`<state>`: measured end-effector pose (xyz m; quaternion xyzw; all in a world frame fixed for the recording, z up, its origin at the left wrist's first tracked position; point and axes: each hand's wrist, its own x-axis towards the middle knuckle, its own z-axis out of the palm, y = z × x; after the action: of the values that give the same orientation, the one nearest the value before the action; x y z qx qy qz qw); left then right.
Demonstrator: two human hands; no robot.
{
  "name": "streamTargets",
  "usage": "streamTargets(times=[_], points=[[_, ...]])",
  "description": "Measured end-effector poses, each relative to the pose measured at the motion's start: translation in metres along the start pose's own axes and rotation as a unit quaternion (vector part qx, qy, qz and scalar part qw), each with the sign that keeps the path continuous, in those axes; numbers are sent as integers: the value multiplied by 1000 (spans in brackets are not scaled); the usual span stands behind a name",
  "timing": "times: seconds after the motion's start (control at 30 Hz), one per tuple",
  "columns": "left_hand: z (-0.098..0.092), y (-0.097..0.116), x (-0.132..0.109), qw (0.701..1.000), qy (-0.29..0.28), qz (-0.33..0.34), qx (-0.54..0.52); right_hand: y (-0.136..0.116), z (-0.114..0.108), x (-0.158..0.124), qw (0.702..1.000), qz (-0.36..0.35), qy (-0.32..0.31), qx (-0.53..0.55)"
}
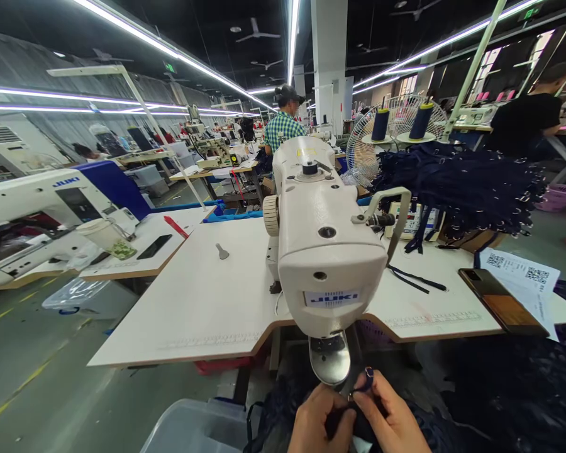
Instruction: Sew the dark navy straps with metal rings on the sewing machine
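Observation:
Both my hands are at the bottom edge, just below the head of a white Juki sewing machine [327, 251]. My left hand [318, 418] is closed, pinching dark navy fabric [283, 402]. My right hand [389, 418] is closed too, its fingers gripping the same dark cloth and a small navy strap loop [368, 377] near the needle area. The machine's metal face plate [330, 358] hangs right above my fingers. The needle and presser foot are hidden.
A white work table [207, 302] surrounds the machine. A phone [500, 302] and printed papers [523, 274] lie at right, beside a heap of navy straps [457, 185], thread cones and a fan [387, 135]. A clear bin [198, 428] sits lower left. Other people work behind.

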<state>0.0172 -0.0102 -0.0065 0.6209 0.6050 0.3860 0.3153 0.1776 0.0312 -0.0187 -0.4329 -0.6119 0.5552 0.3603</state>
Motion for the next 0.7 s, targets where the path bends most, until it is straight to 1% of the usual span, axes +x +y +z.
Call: streamTargets(times=[0.13,0.2,0.23,0.3,0.4,0.47,0.53,0.6,0.63,0.7], points=[[0,2,1,999,-22,-33,26,0,1,1,1000,6,-25,3],[0,2,2,998,-33,-33,36,-1,0,2,998,12,-48,26],[0,1,2,998,-36,-29,42,-2,0,1,998,11,-49,33],[0,-2,2,998,-38,-18,54,-3,-2,-1,999,-2,-32,21],[-1,-7,2,997,-38,9,69,-2,-7,-5,999,-46,-4,-19],[-2,-8,0,994,-40,48,84,-1,-11,-6,997,-69,-22,-15],[-3,-6,-1,986,-24,119,117,-2,-15,-4,995,-80,-50,10],[-5,0,-1,963,12,206,173,-5,-17,-1,993,-97,-65,28],[-5,4,-1,948,38,240,207,-7,-18,-1,992,-109,-61,29],[-6,12,0,921,85,275,264,-11,-18,-1,990,-134,-35,13]])
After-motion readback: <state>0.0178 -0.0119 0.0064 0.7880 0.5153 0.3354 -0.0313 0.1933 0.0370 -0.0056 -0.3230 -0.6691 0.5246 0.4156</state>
